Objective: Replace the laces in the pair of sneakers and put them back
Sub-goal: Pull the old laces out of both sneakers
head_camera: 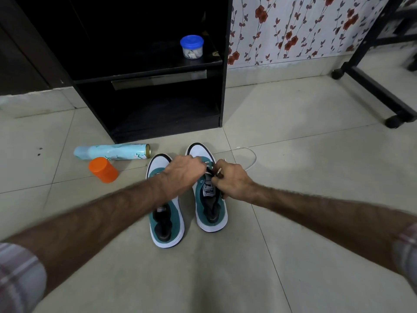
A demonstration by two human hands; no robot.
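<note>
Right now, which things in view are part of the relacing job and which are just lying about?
In the job:
- right sneaker, both hands at its eyelets
- left sneaker
- white lace, trailing onto the floor
- left hand, right hand

Lying about:
- spray can on its side
- orange cap
- blue-lidded jar on the black cabinet

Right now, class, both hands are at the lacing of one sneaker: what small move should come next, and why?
Probably pull the white lace through: the right hand pinches it at the right sneaker, the left hand works beside it, and slack trails across the floor.
</note>
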